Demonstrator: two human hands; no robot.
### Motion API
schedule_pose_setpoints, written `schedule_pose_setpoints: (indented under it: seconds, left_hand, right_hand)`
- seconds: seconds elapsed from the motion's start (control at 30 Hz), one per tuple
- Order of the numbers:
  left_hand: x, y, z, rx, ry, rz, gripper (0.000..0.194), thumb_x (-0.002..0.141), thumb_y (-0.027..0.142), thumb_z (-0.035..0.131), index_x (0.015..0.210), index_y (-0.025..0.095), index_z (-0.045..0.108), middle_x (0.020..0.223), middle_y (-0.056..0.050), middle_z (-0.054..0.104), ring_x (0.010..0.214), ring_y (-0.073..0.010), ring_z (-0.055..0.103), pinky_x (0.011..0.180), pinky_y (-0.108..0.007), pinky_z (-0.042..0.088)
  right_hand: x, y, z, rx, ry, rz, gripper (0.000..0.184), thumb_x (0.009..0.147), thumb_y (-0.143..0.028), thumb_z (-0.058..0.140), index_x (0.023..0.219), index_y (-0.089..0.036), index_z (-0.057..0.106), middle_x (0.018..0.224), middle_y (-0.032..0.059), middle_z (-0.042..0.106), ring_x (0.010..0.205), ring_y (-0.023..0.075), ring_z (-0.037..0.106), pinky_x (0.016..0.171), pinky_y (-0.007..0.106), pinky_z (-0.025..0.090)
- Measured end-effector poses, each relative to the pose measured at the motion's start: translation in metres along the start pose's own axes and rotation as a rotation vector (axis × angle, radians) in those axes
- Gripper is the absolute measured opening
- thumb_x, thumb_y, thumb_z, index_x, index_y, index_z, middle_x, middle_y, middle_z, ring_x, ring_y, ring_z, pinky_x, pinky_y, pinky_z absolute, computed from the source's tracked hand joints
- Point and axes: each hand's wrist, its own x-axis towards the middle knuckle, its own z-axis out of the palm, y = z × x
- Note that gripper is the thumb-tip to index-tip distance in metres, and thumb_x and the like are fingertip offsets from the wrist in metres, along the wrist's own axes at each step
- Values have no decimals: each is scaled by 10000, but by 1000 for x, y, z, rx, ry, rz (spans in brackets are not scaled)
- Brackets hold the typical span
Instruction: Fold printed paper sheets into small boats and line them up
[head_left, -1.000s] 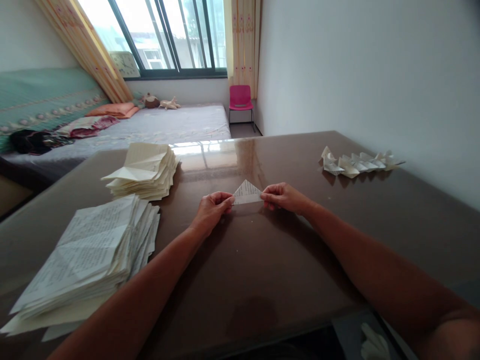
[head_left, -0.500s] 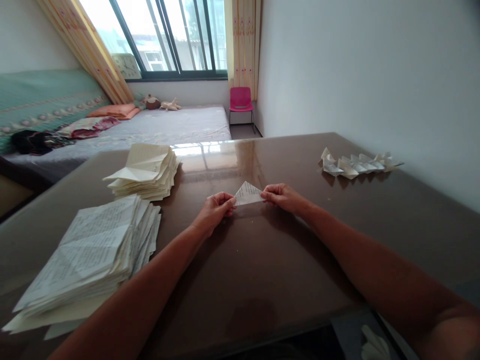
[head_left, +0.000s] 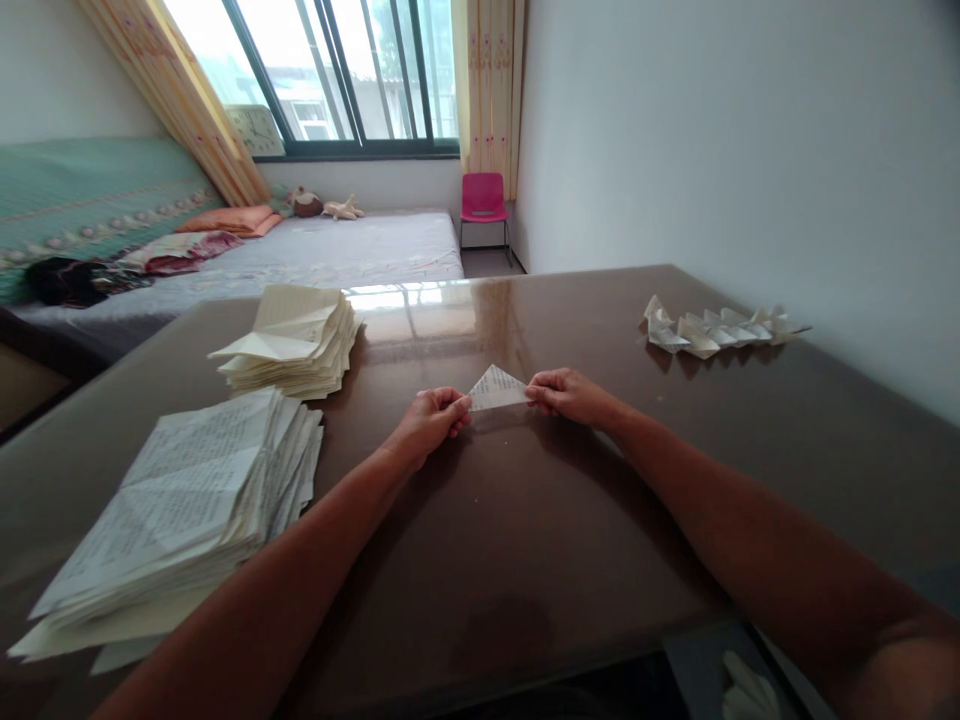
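A small folded paper triangle [head_left: 496, 390], covered with lines of writing, is stretched between my two hands just above the table, its peak pointing away from me. My left hand [head_left: 435, 420] pinches its left corner between thumb and fingers. At the right corner, my right hand [head_left: 568, 393] pinches it the same way. Left of my left forearm lies a thick stack of written sheets [head_left: 180, 480] with fold creases. Behind it is a second stack of cream paper [head_left: 296, 335]. At the far right stands a row of folded paper pieces [head_left: 712, 332].
The glossy brown table [head_left: 487, 540] reaches to the white wall on the right. Past its far edge are a bed [head_left: 375, 245] with pillows and toys, and a pink chair [head_left: 484, 198] below the window [head_left: 345, 75]. Something pale [head_left: 746, 685] shows below the near edge.
Almost nothing differs. Both hands keep hold of the paper triangle, and the view has shifted very slightly.
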Motion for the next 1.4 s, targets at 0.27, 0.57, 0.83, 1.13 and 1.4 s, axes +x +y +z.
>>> schedule_pose_setpoints:
  seconds: [0.27, 0.57, 0.83, 1.13, 1.4]
  left_hand:
    - [-6, 6, 8, 50, 31, -54, 244, 726, 352, 615, 627, 147, 527, 511, 25, 555, 409, -49, 440, 378, -151, 334]
    - [-13, 14, 13, 28, -53, 81, 326, 789, 438, 571, 680, 131, 580, 563, 3, 576, 482, -69, 499, 393, -141, 349]
    - [-12, 1, 24, -47, -55, 191, 420, 763, 449, 664, 1035, 135, 606, 1012, -103, 676, 883, -200, 654, 660, -287, 578]
    - [-7, -12, 27, 14, -116, 297, 345, 845, 436, 563, 1027, 155, 646, 948, -52, 680, 851, -190, 657, 762, -346, 598]
    - [-9, -9, 28, 21, -133, 293, 365, 831, 420, 587, 1089, 167, 642, 982, -53, 686, 869, -185, 652, 765, -335, 596]
  right_hand:
    - [-9, -21, 12, -536, 324, -272, 318, 874, -458, 565, 1115, -273, 659, 1004, 36, 640, 769, 140, 592, 674, 238, 403]
    - [-13, -34, 23, -681, 250, -459, 271, 946, -377, 468, 1057, -251, 681, 955, 51, 641, 869, 158, 577, 723, 248, 412]
    - [-12, -37, 29, -495, 374, -371, 274, 944, -355, 467, 1010, -216, 694, 852, 38, 632, 697, 121, 576, 675, 233, 411]
    - [-8, -31, 30, -323, 274, -414, 313, 866, -351, 597, 1156, -242, 648, 864, 30, 664, 861, 169, 599, 820, 282, 454]
    - [-7, -29, 30, -211, 230, -443, 307, 909, -289, 533, 1192, -254, 647, 979, 48, 673, 859, 151, 633, 815, 274, 475]
